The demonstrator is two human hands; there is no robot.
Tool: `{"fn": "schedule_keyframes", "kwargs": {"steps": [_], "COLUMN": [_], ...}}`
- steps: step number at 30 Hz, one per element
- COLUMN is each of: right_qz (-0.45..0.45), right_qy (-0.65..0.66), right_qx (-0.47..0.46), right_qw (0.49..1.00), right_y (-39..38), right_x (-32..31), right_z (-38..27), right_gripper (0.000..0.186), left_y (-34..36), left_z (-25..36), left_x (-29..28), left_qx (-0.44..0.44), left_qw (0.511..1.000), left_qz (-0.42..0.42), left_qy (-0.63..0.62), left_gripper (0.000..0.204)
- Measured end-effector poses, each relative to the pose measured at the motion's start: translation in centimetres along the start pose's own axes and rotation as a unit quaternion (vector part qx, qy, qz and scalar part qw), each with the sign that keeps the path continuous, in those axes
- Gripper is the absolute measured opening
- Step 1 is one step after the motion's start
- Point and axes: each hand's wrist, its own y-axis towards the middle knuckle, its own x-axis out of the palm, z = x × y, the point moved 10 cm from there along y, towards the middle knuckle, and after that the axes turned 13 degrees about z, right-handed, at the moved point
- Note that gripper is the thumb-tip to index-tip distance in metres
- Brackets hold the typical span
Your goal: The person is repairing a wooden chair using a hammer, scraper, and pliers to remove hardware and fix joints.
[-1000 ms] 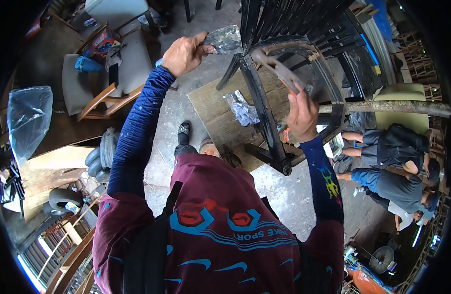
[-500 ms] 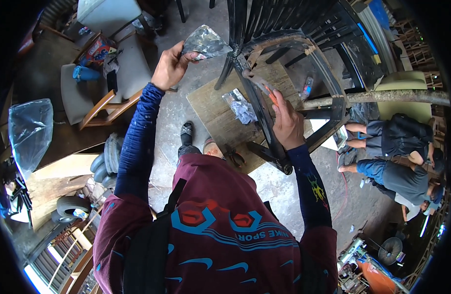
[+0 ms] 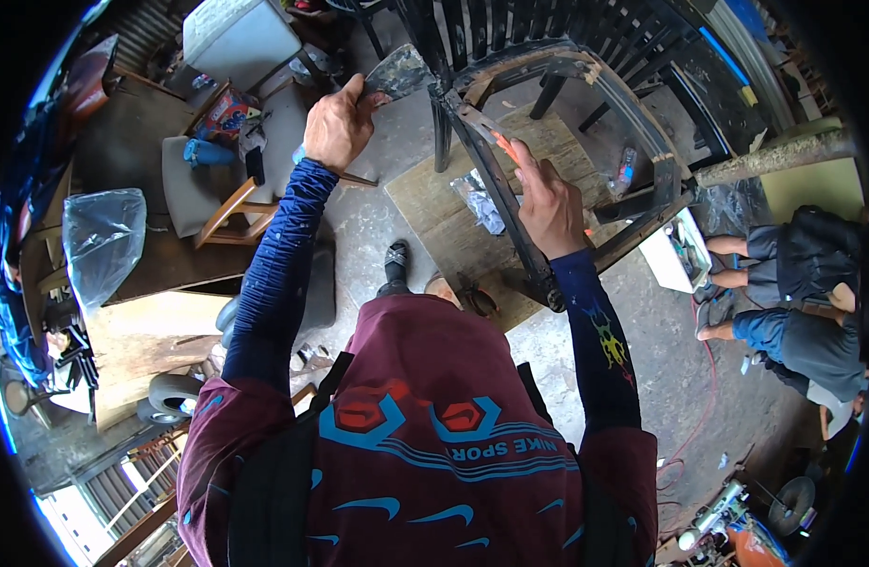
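Observation:
My left hand (image 3: 337, 128) is closed on the edge of a flat sheet (image 3: 402, 77) smeared with grey putty. The sheet is held beside a corner joint of a black wooden chair frame (image 3: 499, 180). In my right hand (image 3: 550, 203) is a putty knife (image 3: 504, 145), its orange handle between thumb and fingers. The blade lies along the frame's bar just below that joint, and its tip seems to touch the wood. Slats rise at the chair's far side, and the seat opening is bare.
Below the chair lies a plywood board (image 3: 425, 194) with a crumpled packet (image 3: 481, 203) and a bottle (image 3: 626, 170). A white bin (image 3: 675, 253) stands at right, near two people (image 3: 812, 274). At left are a grey-cushioned chair (image 3: 190, 180) and a plastic bag (image 3: 103, 241).
My right hand has moved the putty knife up the bar, closer to the joint. The sheet in my left hand is tilted differently, and the whole view has shifted a little.

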Motion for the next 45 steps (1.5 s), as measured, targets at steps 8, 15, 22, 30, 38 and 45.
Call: {"fn": "schedule_keyframes", "kwargs": {"steps": [8, 15, 22, 30, 38, 45], "right_qz": [0.015, 0.041, 0.037, 0.034, 0.048, 0.047], "right_qy": [0.008, 0.06, -0.028, 0.011, 0.027, 0.021], "right_qx": [0.012, -0.071, -0.224, -0.164, -0.199, -0.211], "right_qw": [1.0, 0.995, 0.974, 0.986, 0.978, 0.976], "right_y": [-0.2, 5.6, 11.6, 13.9, 14.1, 13.6], "right_x": [0.3, -4.5, -7.2, -9.9, -11.2, -12.0], "right_z": [0.5, -4.6, -8.9, -9.6, -11.2, -12.2], "right_gripper": [0.066, 0.081, 0.079, 0.075, 0.076, 0.081], "left_y": [-0.8, -0.8, -1.3, -2.7, -1.8, -2.5], "left_z": [4.1, 3.5, 3.2, 2.6, 3.5, 3.9], "left_x": [-0.9, 0.0, -0.1, -1.1, -0.4, -0.6], "left_qx": [0.037, 0.029, 0.033, 0.029, 0.045, 0.049], "left_qw": [0.992, 0.993, 0.994, 0.994, 0.995, 0.992], "left_qz": [0.032, 0.019, 0.044, 0.09, 0.065, 0.09], "left_qy": [0.114, 0.112, 0.098, 0.061, 0.055, 0.072], "left_gripper": [0.02, 0.018, 0.019, 0.021, 0.019, 0.019]}}
